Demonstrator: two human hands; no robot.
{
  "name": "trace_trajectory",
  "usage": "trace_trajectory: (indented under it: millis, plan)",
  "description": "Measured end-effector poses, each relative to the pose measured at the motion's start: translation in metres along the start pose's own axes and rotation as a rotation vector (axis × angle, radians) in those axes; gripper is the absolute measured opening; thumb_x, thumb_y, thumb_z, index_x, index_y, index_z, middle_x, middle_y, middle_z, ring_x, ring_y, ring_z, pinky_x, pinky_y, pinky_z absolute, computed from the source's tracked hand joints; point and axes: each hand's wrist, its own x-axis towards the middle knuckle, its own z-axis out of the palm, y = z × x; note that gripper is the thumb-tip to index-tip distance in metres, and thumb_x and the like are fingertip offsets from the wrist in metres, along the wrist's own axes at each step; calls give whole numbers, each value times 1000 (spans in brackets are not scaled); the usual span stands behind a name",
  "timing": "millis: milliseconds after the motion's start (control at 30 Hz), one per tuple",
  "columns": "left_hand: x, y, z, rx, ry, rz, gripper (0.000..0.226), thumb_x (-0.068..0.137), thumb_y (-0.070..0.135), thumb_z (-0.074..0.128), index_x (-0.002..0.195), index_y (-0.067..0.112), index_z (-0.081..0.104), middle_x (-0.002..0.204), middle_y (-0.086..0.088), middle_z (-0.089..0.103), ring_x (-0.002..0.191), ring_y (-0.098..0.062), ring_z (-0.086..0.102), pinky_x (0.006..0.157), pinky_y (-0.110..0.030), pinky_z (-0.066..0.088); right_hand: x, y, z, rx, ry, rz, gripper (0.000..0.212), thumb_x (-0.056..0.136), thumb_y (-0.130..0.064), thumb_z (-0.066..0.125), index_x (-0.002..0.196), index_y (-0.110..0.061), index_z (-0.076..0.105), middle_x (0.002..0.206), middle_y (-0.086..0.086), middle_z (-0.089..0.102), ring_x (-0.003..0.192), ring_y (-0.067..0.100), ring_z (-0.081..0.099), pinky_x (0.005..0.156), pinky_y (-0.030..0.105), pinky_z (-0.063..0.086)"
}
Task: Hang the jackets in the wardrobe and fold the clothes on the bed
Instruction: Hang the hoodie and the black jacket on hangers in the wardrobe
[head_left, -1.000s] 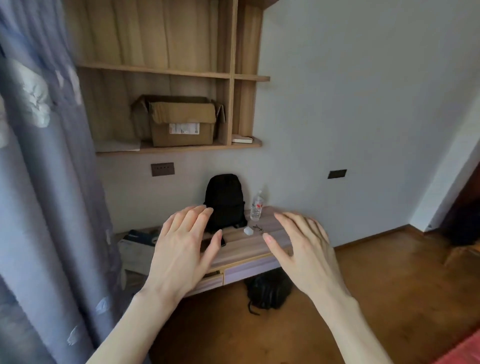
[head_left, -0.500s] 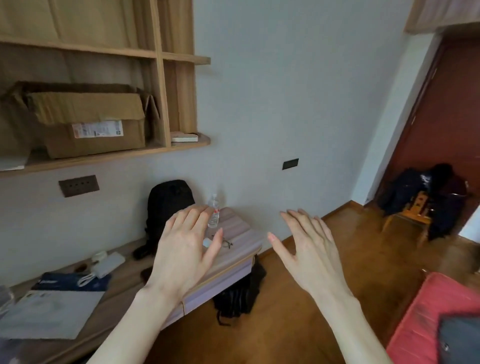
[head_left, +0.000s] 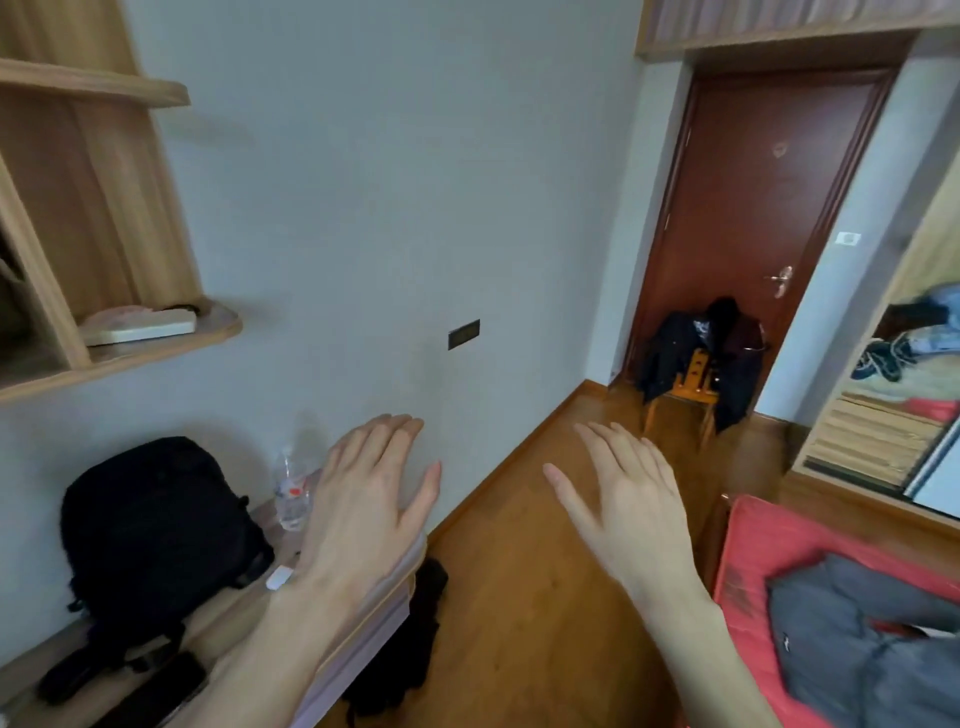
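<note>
Hovering side by side with fingers straight and palms down, the left hand (head_left: 363, 499) and right hand (head_left: 631, 504) hold nothing. Under the left hand runs a wooden desk (head_left: 358, 629) with a black backpack (head_left: 156, 525) and a water bottle (head_left: 292, 491) just beside its fingers. Beyond the right hand, across the wood floor (head_left: 524, 597), dark jackets (head_left: 701, 353) drape a small wooden chair (head_left: 685, 395) before a red-brown door (head_left: 769, 197). Right of that hand, a grey garment (head_left: 857, 634) lies on the red bed (head_left: 763, 540), cut off by the frame. The wardrobe (head_left: 883, 441) farther right is blurred; its contents are unclear.
</note>
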Motion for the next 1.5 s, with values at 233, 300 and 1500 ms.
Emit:
trace_trajectory:
  millis: [233, 300, 1500]
  plan:
    - [72, 23, 82, -139, -55, 74, 54, 105, 49, 40, 141, 14, 61, 140, -3, 64, 131, -24, 57, 110, -40, 41, 32, 69, 16, -129, 16, 122, 64, 103, -62, 42, 143, -15, 59, 143, 3, 63, 143, 24, 50, 121, 47, 37]
    - [93, 27, 107, -163, -78, 100, 56, 105, 51, 38, 142, 15, 60, 142, -3, 63, 132, -24, 56, 112, -41, 42, 43, 87, 24, -158, 26, 161, 63, 103, -61, 44, 143, -15, 60, 142, 3, 63, 143, 24, 50, 121, 47, 37]
    - [534, 165, 559, -488, -175, 454, 59, 102, 54, 36, 136, 15, 65, 137, -4, 68, 129, -26, 63, 106, -39, 46, 339, 452, 213, -466, 159, 562, 67, 103, -67, 36, 144, -19, 59, 145, 2, 62, 140, 23, 53, 120, 45, 38]
